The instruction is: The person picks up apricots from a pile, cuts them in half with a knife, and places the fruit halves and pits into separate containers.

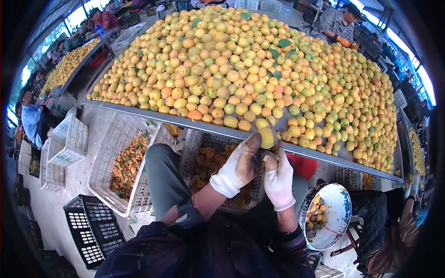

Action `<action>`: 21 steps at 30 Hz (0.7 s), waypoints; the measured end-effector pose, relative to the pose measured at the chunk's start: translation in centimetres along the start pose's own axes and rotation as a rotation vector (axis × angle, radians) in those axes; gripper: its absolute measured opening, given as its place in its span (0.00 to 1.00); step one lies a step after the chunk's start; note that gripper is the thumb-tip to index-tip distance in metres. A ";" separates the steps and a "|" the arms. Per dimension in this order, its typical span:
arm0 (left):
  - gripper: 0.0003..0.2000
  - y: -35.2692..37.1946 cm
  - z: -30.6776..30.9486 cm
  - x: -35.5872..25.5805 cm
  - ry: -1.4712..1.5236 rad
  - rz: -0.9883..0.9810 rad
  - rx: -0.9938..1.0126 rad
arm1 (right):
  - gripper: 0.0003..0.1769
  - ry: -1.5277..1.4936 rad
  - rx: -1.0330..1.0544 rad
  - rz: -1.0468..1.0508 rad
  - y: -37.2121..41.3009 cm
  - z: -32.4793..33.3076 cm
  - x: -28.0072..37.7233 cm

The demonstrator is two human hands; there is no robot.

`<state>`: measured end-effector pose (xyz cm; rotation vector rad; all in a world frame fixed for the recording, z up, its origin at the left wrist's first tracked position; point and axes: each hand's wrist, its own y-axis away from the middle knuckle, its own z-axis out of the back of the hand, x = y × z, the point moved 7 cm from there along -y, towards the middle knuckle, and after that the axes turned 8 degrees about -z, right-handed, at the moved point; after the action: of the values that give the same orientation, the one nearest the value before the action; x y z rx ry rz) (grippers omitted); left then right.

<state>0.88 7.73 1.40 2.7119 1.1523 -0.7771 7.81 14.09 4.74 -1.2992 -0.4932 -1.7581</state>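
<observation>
My left hand [241, 163], in a white glove with dark-stained fingers, is closed around a yellow apricot [266, 138] just in front of the table's metal edge. Close beside it, my gloved right hand [278, 178] grips a small knife [273, 131]. Its thin blade points up against the right side of the apricot; the handle is hidden in my fingers. A large heap of apricots [222, 69], with some green leaves among them, covers the table beyond both hands. Below my hands, a crate [189, 150] between my knees holds opened apricots [211, 160].
A white crate [99, 160] of orange pieces stands left, near a black crate [95, 231]. To my right are a white bucket [342, 204] with fruit inside and a red container [303, 166]. A co-worker [336, 23] in orange gloves is across the table [208, 127].
</observation>
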 end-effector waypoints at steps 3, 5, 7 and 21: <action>0.27 -0.3 1.8 0.6 -0.010 0.032 -0.018 | 0.29 0.077 0.079 -0.003 -0.4 0.1 -0.3; 0.27 0.0 1.7 1.0 0.043 0.053 -0.044 | 0.29 0.095 0.109 0.000 -0.2 -0.3 -0.5; 0.27 0.0 0.9 1.0 0.097 0.075 -0.063 | 0.28 0.001 0.028 -0.021 0.1 -0.2 -0.8; 0.25 0.4 0.3 0.8 -0.032 0.063 0.009 | 0.24 -0.417 0.120 -0.178 0.1 -1.0 -2.8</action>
<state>1.51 7.84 0.65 2.7184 1.0541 -0.8159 7.55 14.40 1.77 -1.5799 -0.9597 -1.5684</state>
